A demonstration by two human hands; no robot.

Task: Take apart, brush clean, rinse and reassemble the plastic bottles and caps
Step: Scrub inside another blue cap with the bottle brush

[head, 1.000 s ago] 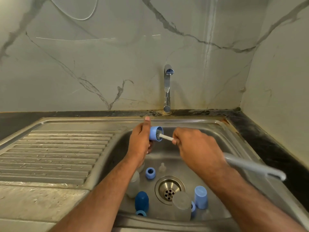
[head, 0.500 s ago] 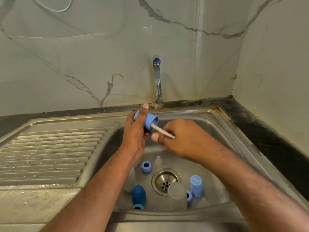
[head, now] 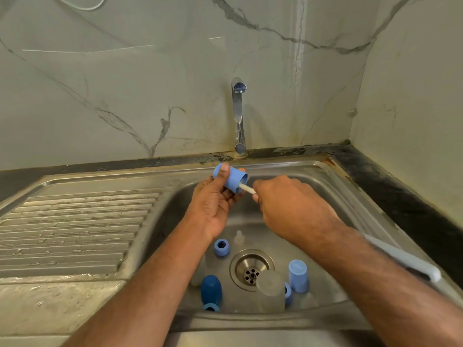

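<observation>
Over sink point(head: 325, 169), left hand point(head: 213, 206) gripping cap point(head: 233, 180), right hand point(head: 288, 206) gripping brush point(head: 246, 189)

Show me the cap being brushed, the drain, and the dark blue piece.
light blue cap point(head: 231, 180), head view, its side wall
drain point(head: 251, 267), head view, its metal strainer
dark blue piece point(head: 211, 289), head view, its rounded body

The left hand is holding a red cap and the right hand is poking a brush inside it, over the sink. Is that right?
Almost. The cap is light blue, not red. The head view shows the left hand holding it while the right hand pokes the brush inside it, over the sink.
</observation>
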